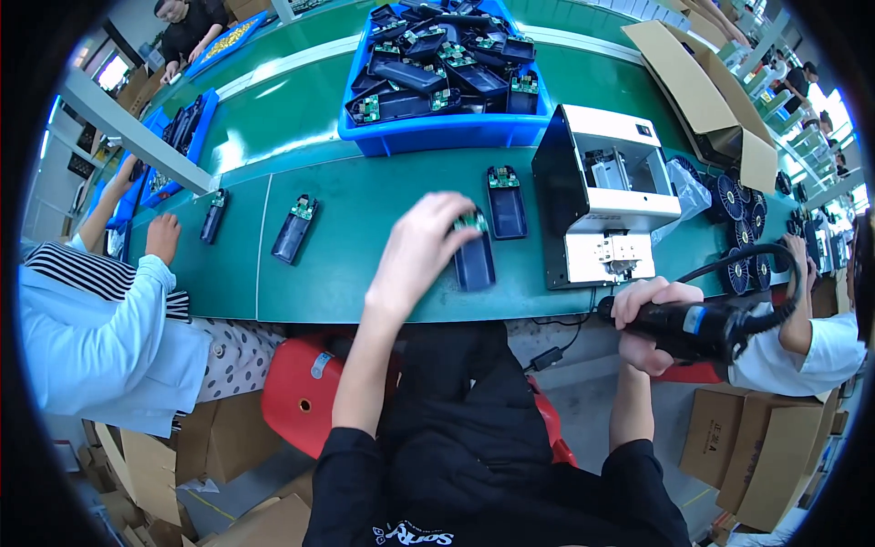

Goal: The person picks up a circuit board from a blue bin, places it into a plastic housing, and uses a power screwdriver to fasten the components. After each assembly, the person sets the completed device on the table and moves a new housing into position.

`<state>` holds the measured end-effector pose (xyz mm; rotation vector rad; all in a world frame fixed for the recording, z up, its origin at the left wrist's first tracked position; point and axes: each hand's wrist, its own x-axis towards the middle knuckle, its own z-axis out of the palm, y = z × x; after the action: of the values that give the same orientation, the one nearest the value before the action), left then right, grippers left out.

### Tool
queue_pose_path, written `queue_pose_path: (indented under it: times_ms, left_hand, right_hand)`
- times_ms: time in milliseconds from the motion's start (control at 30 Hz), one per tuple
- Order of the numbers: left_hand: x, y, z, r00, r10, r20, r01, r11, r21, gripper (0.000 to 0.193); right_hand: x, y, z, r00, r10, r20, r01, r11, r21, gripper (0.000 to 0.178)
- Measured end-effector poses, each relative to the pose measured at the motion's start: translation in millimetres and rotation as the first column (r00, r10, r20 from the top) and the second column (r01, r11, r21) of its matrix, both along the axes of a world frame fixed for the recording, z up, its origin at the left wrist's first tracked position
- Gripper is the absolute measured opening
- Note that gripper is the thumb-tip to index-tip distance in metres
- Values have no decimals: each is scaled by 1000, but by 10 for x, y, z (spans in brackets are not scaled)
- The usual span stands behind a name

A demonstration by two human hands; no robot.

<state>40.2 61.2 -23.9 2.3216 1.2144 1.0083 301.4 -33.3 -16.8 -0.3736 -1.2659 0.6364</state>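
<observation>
My left hand is closed over the upper end of a dark plastic housing, which lies on the green bench with a bit of green circuit board showing at its top. My right hand is wrapped around a black corded electric screwdriver, held at the bench's front edge below the silver and black bench machine. The driver's tip is hard to make out. Just right of my left hand lies a second housing with its board exposed. Another housing rests farther left.
A blue bin heaped with housings stands at the back. Black reels and an open carton are on the right. At the left, a co-worker's hand rests near one more housing. A cable hangs below the edge.
</observation>
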Motion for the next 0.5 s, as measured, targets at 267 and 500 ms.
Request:
queue_pose_path:
  times_ms: [267, 500]
  left_hand:
    - [366, 224, 51, 977, 196, -87, -195, 981, 17, 49]
    - [709, 30, -191, 922, 184, -341, -108, 967, 230, 49]
  right_hand:
    - [-36, 5, -133, 991, -86, -104, 80, 995, -58, 78]
    - [9, 8, -235, 993, -15, 121, 10, 999, 43, 77]
